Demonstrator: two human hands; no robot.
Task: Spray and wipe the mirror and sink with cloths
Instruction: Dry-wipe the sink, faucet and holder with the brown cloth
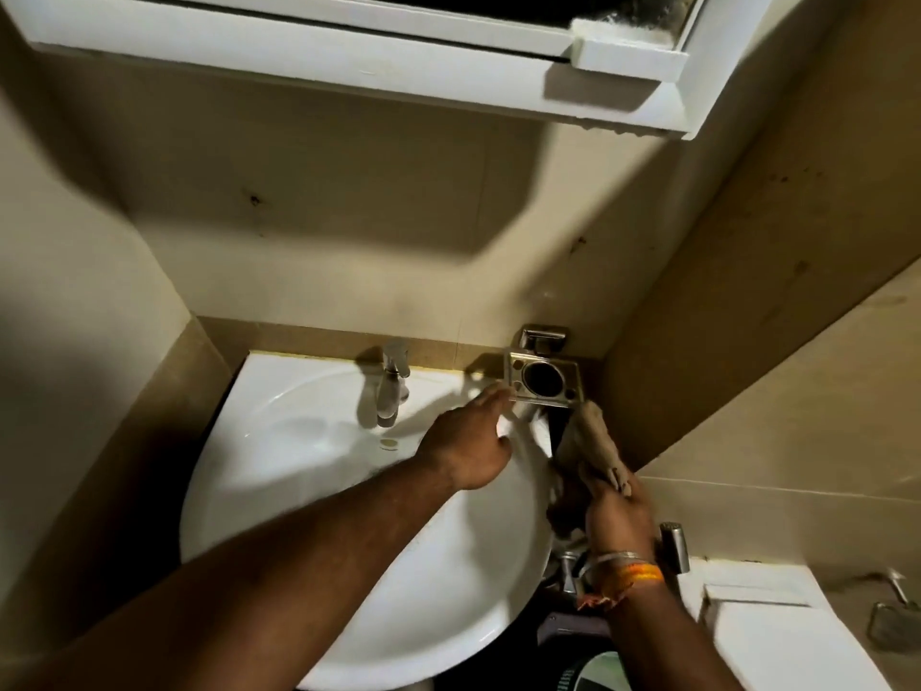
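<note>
right hand (618, 511) grips bunched tan cloth (590, 443), soft and floppy, grab it mid-wad | left hand (468, 441) fingers straight, reaching over sink (299, 491) rim, holding nothing visible

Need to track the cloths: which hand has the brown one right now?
The right hand, by the sink's right rim, grips the brown cloth. The left hand reaches flat toward the metal holder over something white.

The sink (309, 491) is glossy white, the tap (391, 386) and the holder (543, 379) silvery metal. The cloth (590, 441) is plain tan, the wall tiles (319, 231) beige, the wristband (640, 573) orange.
</note>
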